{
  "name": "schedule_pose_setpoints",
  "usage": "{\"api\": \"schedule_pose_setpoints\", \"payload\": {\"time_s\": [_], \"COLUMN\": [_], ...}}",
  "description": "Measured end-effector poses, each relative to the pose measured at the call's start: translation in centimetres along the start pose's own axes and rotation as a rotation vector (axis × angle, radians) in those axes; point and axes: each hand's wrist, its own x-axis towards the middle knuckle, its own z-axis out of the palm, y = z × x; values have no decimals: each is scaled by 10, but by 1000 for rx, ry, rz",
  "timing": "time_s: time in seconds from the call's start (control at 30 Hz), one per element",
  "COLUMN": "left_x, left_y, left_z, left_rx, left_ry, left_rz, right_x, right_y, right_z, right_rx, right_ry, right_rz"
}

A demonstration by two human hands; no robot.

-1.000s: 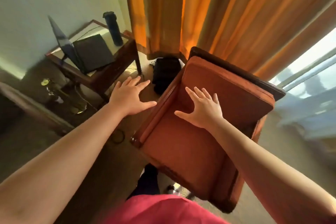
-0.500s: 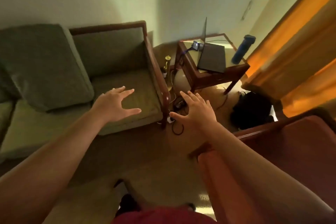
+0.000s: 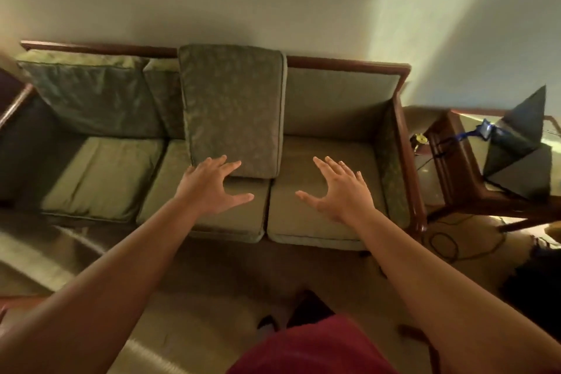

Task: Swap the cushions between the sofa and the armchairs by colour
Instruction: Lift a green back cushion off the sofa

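Leftmost on the green sofa (image 3: 340,100), a patterned green back cushion (image 3: 91,97) leans against the backrest above the left seat pad, with a second one half hidden just beside it. Next along, an upright back cushion (image 3: 233,109) of the same pattern stands on the middle seat, its lower edge resting on the pad near the seam with the right seat. The left hand (image 3: 209,188) reaches forward on a straight bare arm, palm down, fingers spread and thumb out; its fingertips overlap that cushion's bottom left corner, though contact cannot be told, and its grip is wide and holds nothing. The right hand (image 3: 340,191) hovers over the sofa's bare right seat pad, likewise splayed, palm down, grip wide and empty. Beyond the sofa's right wooden armrest stands a wooden worktop (image 3: 449,167) carrying an open laptop (image 3: 519,161).
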Motion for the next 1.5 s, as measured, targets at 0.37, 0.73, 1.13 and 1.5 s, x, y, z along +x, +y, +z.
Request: {"api": "schedule_pose_setpoints", "payload": {"time_s": [0.37,0.73,1.13,1.5], "left_x": [176,369,468,502], "left_y": [-118,-184,-237,-150], "left_z": [-44,-101,-92,-83], "left_rx": [-11,-40,25,132], "left_ry": [22,82,151,131], "left_rz": [-135,28,111,401], "right_x": [242,436,524,495], "right_y": [-95,-159,-173,-130], "right_z": [-7,-23,7,36], "right_rx": [-37,-46,-181,425], "right_ry": [-107,50,173,532], "right_rz": [-130,-70,-95,445]}}
